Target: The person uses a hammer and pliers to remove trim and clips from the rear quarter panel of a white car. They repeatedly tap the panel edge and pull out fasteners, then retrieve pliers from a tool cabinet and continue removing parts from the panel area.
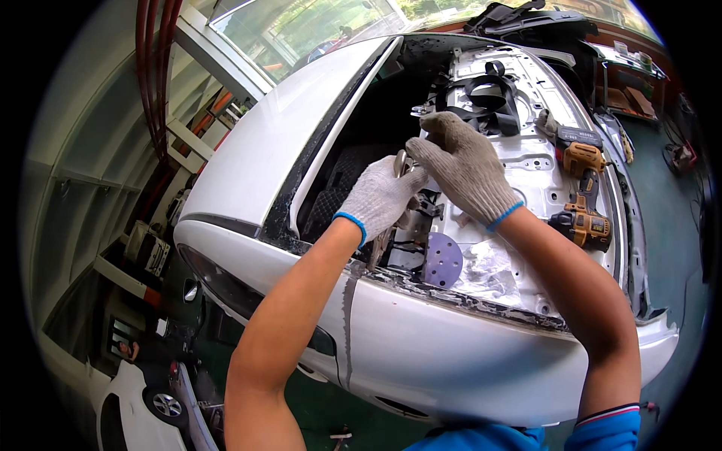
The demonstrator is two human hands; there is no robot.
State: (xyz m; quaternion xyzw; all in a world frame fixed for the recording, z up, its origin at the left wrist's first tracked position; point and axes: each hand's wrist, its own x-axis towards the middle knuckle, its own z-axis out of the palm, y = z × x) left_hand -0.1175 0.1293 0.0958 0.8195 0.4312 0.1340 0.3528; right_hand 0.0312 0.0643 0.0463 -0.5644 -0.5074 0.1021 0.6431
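Note:
Both my hands wear knitted work gloves with blue cuffs and meet over the edge of a white car body's rear opening. My left hand [382,192] is closed around a shiny metal hand tool [404,163], whose jaws I cannot make out. Right beside it, my right hand [468,161] has its fingers curled and its thumb close to the tool; what lies in them is hidden. Just below the hands, a purple perforated sanding disc [442,261] leans at the opening's edge, next to crumpled white paper or cloth [489,272].
Two yellow-and-black cordless power tools [583,219] lie on the bare metal panel [530,155] at right. Black straps [492,98] lie farther back. The car's white roof [289,113] rises at left. A small workbench [632,71] stands at far right; another white car [135,406] is lower left.

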